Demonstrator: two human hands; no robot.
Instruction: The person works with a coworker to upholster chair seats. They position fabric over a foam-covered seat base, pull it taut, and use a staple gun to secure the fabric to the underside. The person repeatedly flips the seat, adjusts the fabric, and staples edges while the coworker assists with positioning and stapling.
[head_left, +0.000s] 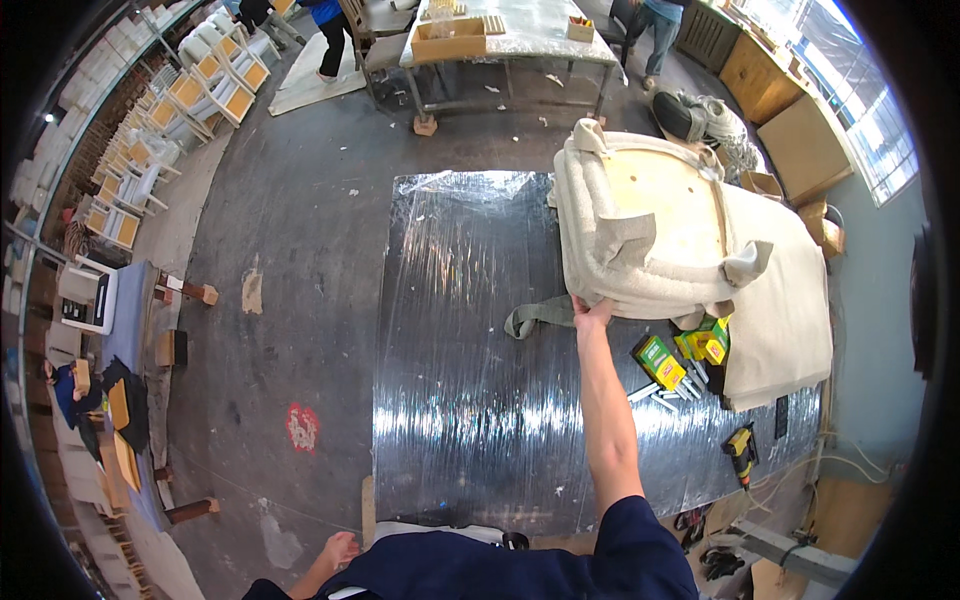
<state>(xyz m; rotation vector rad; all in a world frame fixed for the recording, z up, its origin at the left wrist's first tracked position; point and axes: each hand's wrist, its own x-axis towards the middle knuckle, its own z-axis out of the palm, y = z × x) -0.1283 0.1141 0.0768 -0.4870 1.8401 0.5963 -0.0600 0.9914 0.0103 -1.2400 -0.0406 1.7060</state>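
Note:
A stack of beige fabric-covered seats [585, 225] lies at the right of a film-wrapped table, the top one showing its bare wooden underside [665, 195] and loose fabric flaps. My right hand [592, 312] reaches forward and is closed on the near left corner of a padded seat low in this stack. Its fingertips are partly hidden by the fabric. A grey-green cloth strip [535, 316] lies just left of that hand. Down at the lower left, beside the table's near edge, my left hand [338, 550] hangs with loosely bent fingers and nothing visible in it.
Film covers the table [470, 400]. Green-yellow boxes [660, 362] and metal staple strips [665, 395] lie near folded beige fabric [780, 300]. A yellow-black staple gun [741, 455] with a hose sits at the right. Chair frames [190, 90] line the left; people stand at the far side.

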